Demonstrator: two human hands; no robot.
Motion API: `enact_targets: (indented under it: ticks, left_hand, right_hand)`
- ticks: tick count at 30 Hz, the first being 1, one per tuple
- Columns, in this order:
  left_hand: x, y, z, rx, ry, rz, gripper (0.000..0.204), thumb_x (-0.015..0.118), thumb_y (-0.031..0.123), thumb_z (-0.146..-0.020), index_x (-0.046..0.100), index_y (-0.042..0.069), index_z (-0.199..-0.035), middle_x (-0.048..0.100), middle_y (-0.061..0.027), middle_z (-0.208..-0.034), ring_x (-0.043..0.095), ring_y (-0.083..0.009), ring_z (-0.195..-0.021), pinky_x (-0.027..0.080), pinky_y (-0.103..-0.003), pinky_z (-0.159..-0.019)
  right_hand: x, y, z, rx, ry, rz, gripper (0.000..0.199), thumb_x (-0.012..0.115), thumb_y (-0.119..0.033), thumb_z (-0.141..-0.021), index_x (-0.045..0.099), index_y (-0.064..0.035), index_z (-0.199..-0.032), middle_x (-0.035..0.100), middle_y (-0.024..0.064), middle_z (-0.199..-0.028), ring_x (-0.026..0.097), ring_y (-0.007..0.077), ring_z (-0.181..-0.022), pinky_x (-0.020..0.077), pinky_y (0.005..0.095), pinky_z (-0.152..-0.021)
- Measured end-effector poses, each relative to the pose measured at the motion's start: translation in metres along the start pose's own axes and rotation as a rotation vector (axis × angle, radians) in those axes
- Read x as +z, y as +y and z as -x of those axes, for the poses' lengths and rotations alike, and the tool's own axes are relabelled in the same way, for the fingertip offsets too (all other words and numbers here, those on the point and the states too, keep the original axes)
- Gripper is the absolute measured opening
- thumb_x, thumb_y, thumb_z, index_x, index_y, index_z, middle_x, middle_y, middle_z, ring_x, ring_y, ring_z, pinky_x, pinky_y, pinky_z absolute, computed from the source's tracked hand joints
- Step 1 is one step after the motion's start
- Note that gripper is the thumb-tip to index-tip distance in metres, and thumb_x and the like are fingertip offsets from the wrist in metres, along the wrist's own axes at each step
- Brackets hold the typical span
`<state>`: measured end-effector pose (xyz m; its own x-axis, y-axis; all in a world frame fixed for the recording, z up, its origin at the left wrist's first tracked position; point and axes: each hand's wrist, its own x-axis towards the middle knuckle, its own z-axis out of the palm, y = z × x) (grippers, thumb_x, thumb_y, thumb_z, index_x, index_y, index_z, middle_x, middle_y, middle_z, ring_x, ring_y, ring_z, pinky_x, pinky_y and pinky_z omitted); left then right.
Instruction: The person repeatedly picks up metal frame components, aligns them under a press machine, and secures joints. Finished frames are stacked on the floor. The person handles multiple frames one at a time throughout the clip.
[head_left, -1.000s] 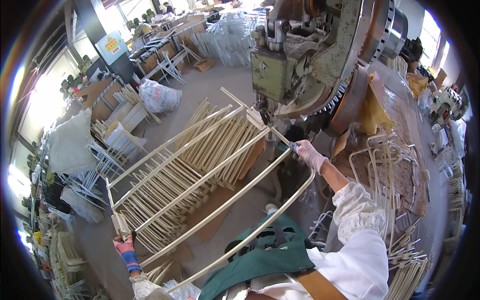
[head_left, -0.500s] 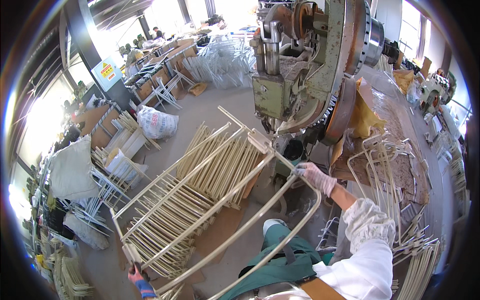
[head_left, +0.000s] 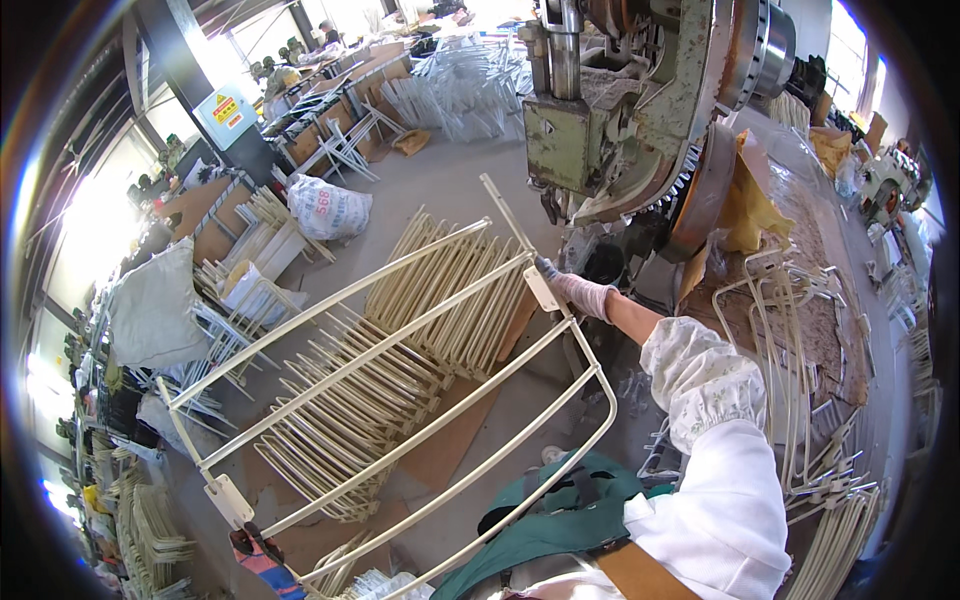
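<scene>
A large cream metal tube frame (head_left: 390, 385) with several long bars hangs slanted in front of me, held at both ends. At its lower left end, beside a flat plate (head_left: 230, 501), my left hand (head_left: 262, 562) in a red and blue glove is closed on the tubing. My right hand (head_left: 575, 288), in a pale glove with a dark fingertip part, grips the right end bar next to another plate (head_left: 541, 288). Its fingers are partly hidden behind the bar. Beneath the frame, a stack of similar bent cream tubes (head_left: 345, 420) lies on cardboard (head_left: 450, 440).
A worn green press (head_left: 570, 145) stands ahead to the right. Beside it, a worktable (head_left: 825, 300) carries bent tube frames (head_left: 775, 330). A white sack (head_left: 330, 208), piled tube parts (head_left: 275, 235) and a pillar with a sign (head_left: 226, 115) are at the left.
The frame has swung up and left, its right end now clear of the press's foot. My right hand has shifted up and left along the end bar, beside the plate. My left hand stays on its end.
</scene>
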<state>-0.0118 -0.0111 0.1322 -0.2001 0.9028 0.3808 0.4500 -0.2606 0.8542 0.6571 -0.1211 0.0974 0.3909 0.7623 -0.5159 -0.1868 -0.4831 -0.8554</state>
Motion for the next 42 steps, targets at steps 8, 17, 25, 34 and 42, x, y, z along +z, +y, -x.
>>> enact_targets:
  ticks: [8,17,25,34,42]
  left_hand:
    - [0.008,0.017,0.021,-0.176,0.021,0.012,0.029,0.061,0.032,-0.082,0.043,0.011,-0.073,0.040,0.0025,-0.052,0.037,-0.0060,-0.040,0.028,-0.021,-0.034]
    - [0.038,0.012,0.027,-0.144,-0.044,-0.080,0.029,0.056,0.028,-0.086,0.043,0.006,-0.072,0.042,-0.0013,-0.051,0.042,-0.0080,-0.040,0.032,-0.023,-0.035]
    - [0.054,-0.007,0.031,-0.243,-0.067,-0.132,0.030,0.064,0.024,-0.081,0.042,0.009,-0.066,0.041,-0.0003,-0.051,0.040,-0.0089,-0.037,0.032,-0.023,-0.033]
    - [0.049,-0.013,0.038,-0.279,-0.094,-0.093,0.032,0.062,0.019,-0.082,0.037,0.009,-0.064,0.040,-0.0006,-0.050,0.037,-0.0090,-0.036,0.032,-0.024,-0.030]
    - [0.048,-0.008,0.044,-0.314,-0.114,-0.081,0.027,0.056,0.016,-0.086,0.037,0.007,-0.068,0.042,-0.0021,-0.054,0.038,-0.0095,-0.038,0.034,-0.024,-0.030]
  right_hand:
    - [-0.025,0.001,-0.016,0.055,0.072,0.034,0.062,0.045,-0.072,-0.072,0.059,-0.0119,-0.076,0.056,0.0017,-0.068,0.053,0.0163,-0.058,0.0443,0.0329,-0.057]
    - [-0.062,0.007,-0.030,-0.021,0.121,0.243,0.070,0.034,-0.072,-0.076,0.063,-0.0088,-0.072,0.056,0.0060,-0.060,0.053,0.0179,-0.047,0.0432,0.0374,-0.045]
    - [-0.090,0.010,-0.029,-0.031,0.004,0.346,0.066,0.035,-0.072,-0.076,0.062,-0.0122,-0.084,0.059,0.0048,-0.066,0.056,0.0187,-0.055,0.0431,0.0357,-0.050]
    - [-0.122,0.020,-0.074,0.033,-0.100,0.400,0.072,0.030,-0.075,-0.074,0.062,-0.0125,-0.093,0.062,0.0066,-0.080,0.059,0.0236,-0.072,0.0450,0.0463,-0.060]
    - [-0.122,0.004,-0.058,0.055,-0.100,0.438,0.073,0.030,-0.075,-0.074,0.062,-0.0122,-0.094,0.062,0.0069,-0.081,0.059,0.0239,-0.074,0.0450,0.0464,-0.060]
